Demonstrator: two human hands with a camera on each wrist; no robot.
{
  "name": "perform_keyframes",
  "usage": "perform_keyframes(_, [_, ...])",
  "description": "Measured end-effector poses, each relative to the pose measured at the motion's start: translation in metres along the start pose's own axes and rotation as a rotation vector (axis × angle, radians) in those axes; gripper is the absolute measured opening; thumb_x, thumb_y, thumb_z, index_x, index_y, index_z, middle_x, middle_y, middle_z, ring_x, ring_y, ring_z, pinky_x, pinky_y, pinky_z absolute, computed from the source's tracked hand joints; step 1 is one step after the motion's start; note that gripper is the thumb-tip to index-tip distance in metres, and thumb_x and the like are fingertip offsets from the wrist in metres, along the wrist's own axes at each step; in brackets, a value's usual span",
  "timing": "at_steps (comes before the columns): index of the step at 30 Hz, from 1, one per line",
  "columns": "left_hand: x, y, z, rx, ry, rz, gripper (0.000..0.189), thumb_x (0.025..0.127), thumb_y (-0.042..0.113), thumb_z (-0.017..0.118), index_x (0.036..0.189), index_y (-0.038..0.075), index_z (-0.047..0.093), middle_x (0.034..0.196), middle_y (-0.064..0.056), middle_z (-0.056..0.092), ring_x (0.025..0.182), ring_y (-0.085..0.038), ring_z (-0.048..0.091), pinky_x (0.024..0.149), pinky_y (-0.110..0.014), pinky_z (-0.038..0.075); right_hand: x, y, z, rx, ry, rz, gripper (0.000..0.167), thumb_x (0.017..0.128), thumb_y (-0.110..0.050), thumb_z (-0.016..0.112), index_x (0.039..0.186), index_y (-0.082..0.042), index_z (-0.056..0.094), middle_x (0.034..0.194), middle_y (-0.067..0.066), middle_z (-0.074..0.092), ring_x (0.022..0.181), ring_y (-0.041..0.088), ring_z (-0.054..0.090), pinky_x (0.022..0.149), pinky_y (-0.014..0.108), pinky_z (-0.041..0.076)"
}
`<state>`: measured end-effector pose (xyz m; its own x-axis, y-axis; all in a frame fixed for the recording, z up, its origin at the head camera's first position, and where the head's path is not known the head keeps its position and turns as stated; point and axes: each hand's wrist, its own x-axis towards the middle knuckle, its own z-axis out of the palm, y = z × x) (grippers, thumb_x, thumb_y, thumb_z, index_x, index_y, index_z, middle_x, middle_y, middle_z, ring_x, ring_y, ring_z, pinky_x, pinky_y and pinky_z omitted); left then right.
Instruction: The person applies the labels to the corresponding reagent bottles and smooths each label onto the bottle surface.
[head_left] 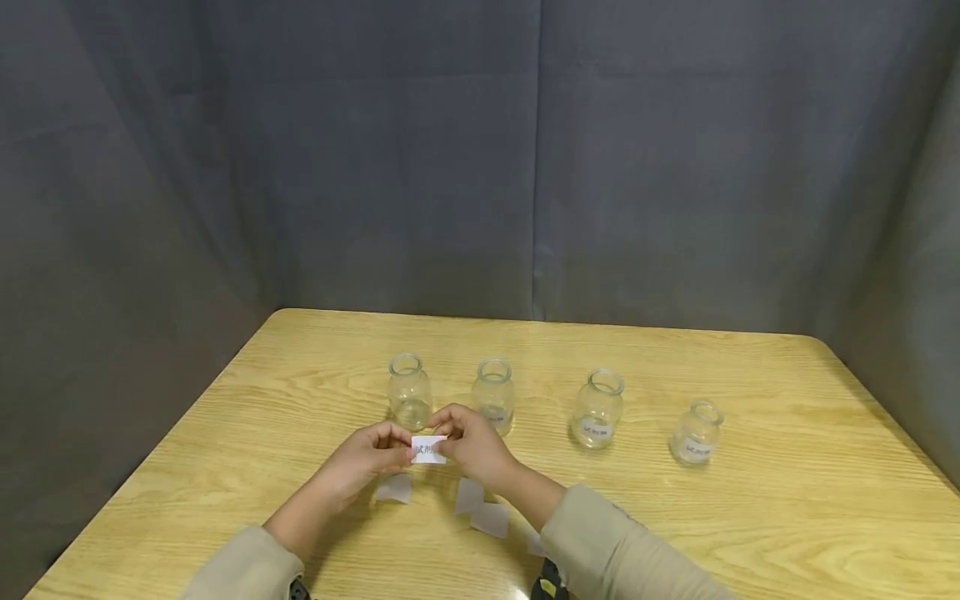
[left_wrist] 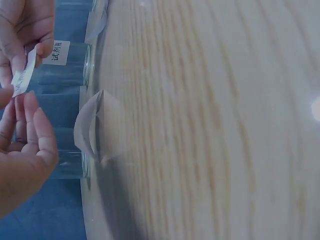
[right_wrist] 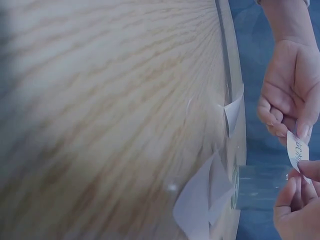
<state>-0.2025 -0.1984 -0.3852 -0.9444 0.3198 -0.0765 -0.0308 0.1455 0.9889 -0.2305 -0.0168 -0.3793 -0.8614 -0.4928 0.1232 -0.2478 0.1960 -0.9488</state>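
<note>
Between both hands is a small white label [head_left: 424, 449] with printed black characters. My left hand [head_left: 365, 457] pinches its left edge between thumb and fingers, and my right hand [head_left: 474, 447] pinches the right edge, its fingertips covering part of the print. In the left wrist view the label [left_wrist: 23, 79] is slightly bent. Just behind the hands stands a glass jar [head_left: 410, 393] with no label showing on its front. A second jar [head_left: 494, 390], partly hidden by my right hand, carries a printed label low on its side.
Farther right stand two more labelled glass jars, one [head_left: 597, 408] mid-table and a smaller-looking one [head_left: 697, 433]. Curled pieces of white paper [head_left: 394, 488] lie on the wooden table [head_left: 787, 500] in front of the jars and below my hands. Grey curtains [head_left: 405, 167] surround the table.
</note>
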Motion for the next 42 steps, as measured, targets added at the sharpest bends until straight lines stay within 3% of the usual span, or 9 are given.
perform_keyframes(6, [0.006, -0.002, 0.001, -0.011, 0.08, 0.018, 0.018, 0.081, 0.007, 0.056, 0.091, -0.006, 0.049, 0.084, -0.006, 0.048, 0.08, -0.02, 0.048, 0.077, -0.034, 0.041, 0.009, 0.009, 0.003, -0.018, 0.074, -0.034, 0.019, 0.075, 0.008, 0.058, 0.094, 0.007, 0.053, 0.077, 0.008, 0.054, 0.065, 0.012, 0.044, 0.055, 0.016, 0.04])
perform_keyframes(9, [0.007, -0.004, 0.0, -0.005, 0.131, 0.01, 0.015, 0.08, 0.006, 0.056, 0.089, -0.004, 0.049, 0.082, -0.005, 0.047, 0.078, -0.019, 0.048, 0.074, -0.033, 0.041, 0.012, 0.01, 0.006, 0.029, 0.104, -0.016, 0.015, 0.076, 0.006, 0.059, 0.089, 0.007, 0.053, 0.073, 0.006, 0.051, 0.064, 0.012, 0.044, 0.055, 0.016, 0.04])
perform_keyframes(14, [0.009, -0.005, -0.002, 0.006, 0.268, -0.031, 0.014, 0.079, 0.003, 0.056, 0.088, -0.005, 0.05, 0.079, -0.006, 0.048, 0.074, -0.017, 0.049, 0.072, -0.033, 0.042, 0.019, 0.011, 0.016, 0.105, 0.126, 0.014, 0.013, 0.077, 0.006, 0.057, 0.088, 0.007, 0.051, 0.069, 0.004, 0.049, 0.06, 0.011, 0.043, 0.052, 0.014, 0.037])
perform_keyframes(16, [0.01, -0.006, -0.003, 0.011, 0.339, -0.04, 0.014, 0.078, 0.001, 0.057, 0.089, -0.005, 0.051, 0.079, -0.006, 0.05, 0.073, -0.016, 0.051, 0.071, -0.033, 0.044, 0.022, 0.011, 0.02, 0.091, 0.152, 0.017, 0.012, 0.077, 0.005, 0.058, 0.086, 0.006, 0.051, 0.067, 0.004, 0.05, 0.059, 0.01, 0.044, 0.051, 0.015, 0.037])
perform_keyframes(19, [0.01, -0.007, -0.005, 0.024, 0.396, -0.048, 0.015, 0.078, 0.0, 0.056, 0.091, -0.008, 0.052, 0.08, -0.008, 0.052, 0.072, -0.016, 0.053, 0.071, -0.034, 0.046, 0.026, 0.013, 0.025, 0.058, 0.176, 0.031, 0.009, 0.077, 0.003, 0.059, 0.082, 0.004, 0.051, 0.066, 0.005, 0.052, 0.056, 0.009, 0.043, 0.049, 0.015, 0.036])
perform_keyframes(25, [0.016, -0.01, -0.01, 0.055, 0.389, -0.071, 0.014, 0.08, 0.003, 0.055, 0.091, -0.006, 0.053, 0.082, -0.01, 0.054, 0.075, -0.019, 0.054, 0.072, -0.034, 0.046, 0.03, 0.016, 0.025, 0.015, 0.179, 0.059, 0.006, 0.08, 0.001, 0.056, 0.08, 0.004, 0.051, 0.067, 0.006, 0.049, 0.055, 0.01, 0.039, 0.047, 0.016, 0.033])
perform_keyframes(31, [0.022, -0.008, -0.01, 0.15, 0.403, -0.089, 0.013, 0.083, 0.01, 0.056, 0.088, -0.003, 0.055, 0.084, -0.008, 0.053, 0.079, -0.022, 0.052, 0.071, -0.033, 0.045, 0.034, 0.019, 0.025, -0.004, 0.222, 0.088, 0.005, 0.08, 0.0, 0.057, 0.08, 0.003, 0.052, 0.071, 0.003, 0.048, 0.062, 0.012, 0.044, 0.053, 0.019, 0.039])
perform_keyframes(35, [0.025, -0.005, -0.01, 0.229, 0.425, -0.091, 0.015, 0.083, 0.013, 0.057, 0.089, -0.001, 0.055, 0.09, -0.009, 0.053, 0.081, -0.023, 0.049, 0.068, -0.033, 0.043, 0.038, 0.018, 0.025, -0.015, 0.248, 0.114, 0.005, 0.08, -0.001, 0.057, 0.08, 0.002, 0.053, 0.072, 0.003, 0.048, 0.062, 0.012, 0.043, 0.053, 0.018, 0.039])
perform_keyframes(42, [0.029, -0.002, -0.009, 0.27, 0.45, -0.091, 0.014, 0.083, 0.012, 0.056, 0.087, -0.001, 0.057, 0.103, -0.016, 0.051, 0.085, -0.024, 0.049, 0.068, -0.033, 0.043, 0.044, 0.018, 0.024, -0.067, 0.289, 0.132, 0.006, 0.078, -0.003, 0.06, 0.077, -0.001, 0.054, 0.075, 0.004, 0.048, 0.062, 0.013, 0.04, 0.048, 0.019, 0.034])
